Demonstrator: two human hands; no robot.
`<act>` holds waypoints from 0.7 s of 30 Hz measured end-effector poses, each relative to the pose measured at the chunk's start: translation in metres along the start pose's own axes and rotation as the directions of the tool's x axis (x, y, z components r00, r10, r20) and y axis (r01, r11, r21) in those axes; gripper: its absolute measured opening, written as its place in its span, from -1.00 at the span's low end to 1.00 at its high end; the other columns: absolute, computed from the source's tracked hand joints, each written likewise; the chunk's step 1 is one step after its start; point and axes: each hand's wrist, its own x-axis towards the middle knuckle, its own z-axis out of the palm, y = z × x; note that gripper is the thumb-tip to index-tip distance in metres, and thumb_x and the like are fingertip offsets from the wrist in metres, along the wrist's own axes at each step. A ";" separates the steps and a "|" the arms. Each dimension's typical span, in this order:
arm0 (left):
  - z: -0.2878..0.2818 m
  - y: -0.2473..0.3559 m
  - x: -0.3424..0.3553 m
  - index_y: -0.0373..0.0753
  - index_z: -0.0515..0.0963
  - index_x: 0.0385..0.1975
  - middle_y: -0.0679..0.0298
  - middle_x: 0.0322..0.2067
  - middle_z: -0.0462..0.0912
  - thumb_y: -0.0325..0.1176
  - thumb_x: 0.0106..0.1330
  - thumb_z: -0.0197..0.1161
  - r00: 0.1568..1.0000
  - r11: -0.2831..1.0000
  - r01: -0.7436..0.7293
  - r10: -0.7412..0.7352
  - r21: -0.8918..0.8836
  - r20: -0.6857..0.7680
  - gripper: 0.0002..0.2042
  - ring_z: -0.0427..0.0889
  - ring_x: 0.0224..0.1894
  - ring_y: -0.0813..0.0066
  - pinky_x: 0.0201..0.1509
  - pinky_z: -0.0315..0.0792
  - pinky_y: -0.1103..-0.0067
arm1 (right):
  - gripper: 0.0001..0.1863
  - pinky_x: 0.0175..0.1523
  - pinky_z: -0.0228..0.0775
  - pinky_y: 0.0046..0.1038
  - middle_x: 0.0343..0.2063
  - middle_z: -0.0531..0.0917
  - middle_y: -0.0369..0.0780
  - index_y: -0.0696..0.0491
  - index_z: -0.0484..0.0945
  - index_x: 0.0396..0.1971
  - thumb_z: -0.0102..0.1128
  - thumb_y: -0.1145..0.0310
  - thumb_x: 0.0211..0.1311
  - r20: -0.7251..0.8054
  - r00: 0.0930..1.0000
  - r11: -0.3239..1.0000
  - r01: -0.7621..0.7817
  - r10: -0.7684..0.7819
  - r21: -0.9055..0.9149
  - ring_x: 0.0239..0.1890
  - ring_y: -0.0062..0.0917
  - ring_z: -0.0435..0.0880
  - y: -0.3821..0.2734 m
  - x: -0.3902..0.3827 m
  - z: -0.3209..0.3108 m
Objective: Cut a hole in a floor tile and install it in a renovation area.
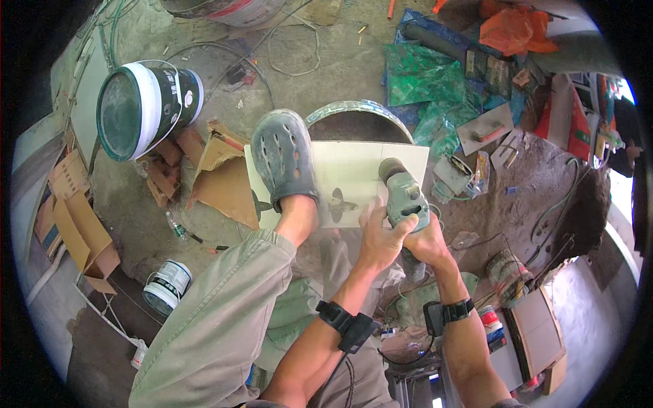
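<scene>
Over the near part of a round tub (360, 107), or so it seemed, our pale tile (350, 166) lay with a dark clog (282, 153) planted on its left side. To work well, we needed that foot pressing steadily, well clear of the tool's path, so the tile could neither slide nor rock. Next along, our left hand (382, 234) was wrapped about the near end of the power tool (408, 197), close against our right hand (427, 239), which gripped the same tool; the two were together on it. We judged a firm two-handed hold right, with light, even pressure, since a hard push near the tile's right edge might have cracked it. With the tool's round head in the way, we could not tell whether its working end touched the surface.

As for looks, the tile was flat, straight-edged and creamy white. Beside the clog showed a dark patch (262, 204); near the middle, toward us, sat a dark, winged mark (340, 205), perhaps an opening; farther right, a thin line (383, 151) ran from the far edge toward the tool's head.
</scene>
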 end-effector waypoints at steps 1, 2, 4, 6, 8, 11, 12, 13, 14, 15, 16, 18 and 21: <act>0.000 0.001 0.000 -0.34 0.58 0.25 -0.47 0.46 0.13 0.29 0.24 0.36 1.000 1.000 0.000 0.000 0.000 0.002 -0.19 -0.01 0.57 -0.30 0.62 -0.03 0.05 | -0.38 0.16 0.52 -0.35 -0.06 0.72 -0.18 0.18 0.55 0.14 0.47 0.34 0.03 0.005 1.000 1.000 0.008 -0.007 -0.024 -0.03 -0.49 0.66 0.003 0.001 -0.002; 0.000 0.002 0.000 -0.34 0.57 0.24 -0.46 0.46 0.13 0.29 0.24 0.36 1.000 1.000 0.006 -0.007 0.009 0.024 -0.19 0.00 0.57 -0.29 0.62 -0.03 0.06 | -0.38 0.15 0.52 -0.35 -0.07 0.72 -0.17 0.18 0.55 0.13 0.48 0.33 0.02 0.010 1.000 0.999 0.015 -0.015 -0.049 -0.03 -0.49 0.66 0.004 0.001 -0.004; 0.000 0.000 0.000 -0.35 0.57 0.24 -0.45 0.46 0.13 0.28 0.24 0.36 0.999 1.000 0.014 -0.015 0.020 0.043 -0.19 0.01 0.57 -0.28 0.62 -0.02 0.07 | -0.38 0.16 0.52 -0.35 -0.07 0.72 -0.17 0.18 0.55 0.13 0.48 0.33 0.02 0.009 1.000 0.997 0.003 -0.002 -0.077 -0.02 -0.48 0.66 -0.003 0.000 -0.003; 0.003 0.002 -0.001 -0.34 0.60 0.20 -0.45 0.46 0.14 0.26 0.24 0.38 1.000 1.000 0.024 -0.024 -0.014 -0.001 -0.23 0.04 0.56 -0.27 0.61 0.01 0.08 | -0.39 0.16 0.52 -0.35 -0.07 0.72 -0.17 0.18 0.55 0.13 0.48 0.33 0.02 0.004 1.000 0.994 -0.011 0.011 -0.107 -0.02 -0.48 0.66 -0.006 0.000 -0.004; 0.002 0.006 -0.001 -0.34 0.60 0.19 -0.44 0.46 0.14 0.26 0.23 0.38 0.999 0.998 0.034 -0.033 -0.045 0.034 -0.23 0.03 0.56 -0.26 0.61 0.00 0.07 | -0.38 0.16 0.52 -0.34 -0.05 0.72 -0.17 0.17 0.55 0.14 0.49 0.32 0.03 0.007 1.000 0.995 0.000 0.001 -0.098 -0.01 -0.48 0.67 -0.004 0.001 -0.006; 0.001 0.006 -0.003 -0.33 0.61 0.18 -0.44 0.46 0.15 0.25 0.22 0.39 0.999 0.999 0.029 -0.028 -0.042 0.023 -0.25 0.03 0.56 -0.26 0.61 -0.01 0.05 | -0.36 0.17 0.52 -0.35 -0.04 0.72 -0.17 0.17 0.53 0.15 0.49 0.32 0.03 0.008 1.000 0.998 -0.003 0.003 -0.066 0.00 -0.48 0.67 -0.003 0.001 -0.003; 0.003 0.005 -0.003 -0.32 0.62 0.18 -0.43 0.46 0.16 0.24 0.22 0.40 1.000 1.000 0.014 -0.014 -0.015 -0.012 -0.25 0.02 0.56 -0.27 0.61 -0.01 0.05 | -0.36 0.17 0.52 -0.35 -0.04 0.72 -0.17 0.17 0.53 0.15 0.49 0.32 0.03 0.006 1.000 0.998 -0.003 0.004 -0.068 0.00 -0.48 0.67 -0.002 0.001 -0.004; 0.003 0.004 -0.002 -0.32 0.62 0.18 -0.43 0.46 0.16 0.24 0.22 0.40 1.000 1.000 0.013 -0.013 -0.017 -0.010 -0.25 0.02 0.56 -0.27 0.61 -0.01 0.05 | -0.36 0.17 0.52 -0.35 -0.03 0.71 -0.18 0.16 0.53 0.16 0.50 0.32 0.03 0.010 1.000 0.997 0.008 -0.008 -0.075 0.00 -0.49 0.67 -0.001 0.001 -0.006; 0.004 0.004 -0.002 -0.32 0.61 0.20 -0.43 0.46 0.16 0.24 0.21 0.40 1.000 1.000 0.003 -0.003 -0.005 0.012 -0.24 0.00 0.57 -0.27 0.62 -0.03 0.05 | -0.35 0.17 0.52 -0.35 -0.02 0.71 -0.19 0.16 0.52 0.17 0.50 0.32 0.02 0.014 1.000 0.996 0.020 -0.019 -0.083 0.01 -0.49 0.67 -0.001 0.001 -0.007; 0.003 0.003 -0.001 -0.32 0.60 0.21 -0.42 0.47 0.15 0.24 0.21 0.40 1.000 1.000 -0.005 0.004 0.010 0.031 -0.23 -0.03 0.58 -0.27 0.62 -0.05 0.04 | -0.35 0.17 0.52 -0.35 -0.02 0.71 -0.19 0.16 0.52 0.17 0.50 0.32 0.02 0.014 1.000 0.997 0.020 -0.019 -0.081 0.01 -0.49 0.67 0.000 0.001 -0.006; 0.002 0.003 -0.002 -0.32 0.60 0.21 -0.42 0.47 0.15 0.24 0.21 0.40 1.000 1.000 -0.004 0.004 0.013 0.030 -0.23 -0.03 0.58 -0.27 0.62 -0.05 0.04 | -0.34 0.18 0.52 -0.35 -0.02 0.71 -0.19 0.16 0.53 0.17 0.50 0.32 0.02 0.017 1.000 0.999 0.005 -0.004 -0.048 0.01 -0.49 0.67 0.001 0.001 -0.004; 0.003 0.002 -0.004 -0.34 0.59 0.21 -0.43 0.49 0.12 0.24 0.21 0.40 1.000 1.000 0.020 -0.020 0.013 0.009 -0.22 -0.04 0.59 -0.28 0.62 -0.06 0.03 | -0.34 0.18 0.52 -0.35 -0.02 0.71 -0.20 0.16 0.53 0.17 0.51 0.33 0.01 0.018 1.000 1.000 -0.012 0.012 -0.015 0.01 -0.49 0.67 0.002 0.000 -0.003; 0.004 0.003 -0.004 -0.36 0.57 0.24 -0.44 0.50 0.10 0.25 0.21 0.40 1.000 0.999 0.004 -0.004 0.043 -0.002 -0.20 -0.06 0.59 -0.30 0.62 -0.08 0.01 | -0.34 0.18 0.51 -0.36 -0.03 0.71 -0.20 0.15 0.53 0.16 0.50 0.34 0.00 0.015 1.000 1.000 -0.015 0.015 -0.023 0.01 -0.50 0.66 0.007 0.000 -0.002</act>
